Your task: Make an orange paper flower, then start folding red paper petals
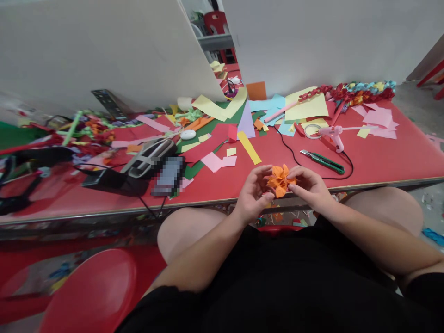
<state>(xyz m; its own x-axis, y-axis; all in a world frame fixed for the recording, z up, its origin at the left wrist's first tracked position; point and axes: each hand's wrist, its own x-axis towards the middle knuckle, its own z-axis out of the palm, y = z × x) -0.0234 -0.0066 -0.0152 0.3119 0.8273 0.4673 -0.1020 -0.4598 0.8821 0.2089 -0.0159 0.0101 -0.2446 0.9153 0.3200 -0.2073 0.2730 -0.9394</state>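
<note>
Orange folded-paper flower [280,180], petals spread, between both hands [278,187] at the red table's [222,187] edge.

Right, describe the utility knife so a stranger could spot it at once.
On the right part of the red table, find the pink glue gun. The utility knife lies just on the near side of it, slanting, within the curve of the black cord. Its long green handle sets it apart from the pink gun.

Phone [169,175] lay on table [222,189]. Case [151,156] sat just left of phone, mouse [188,134] beyond it. Remote [108,104] leaned farther back, left of phone; stool [93,291] stood nearer than phone.
</note>
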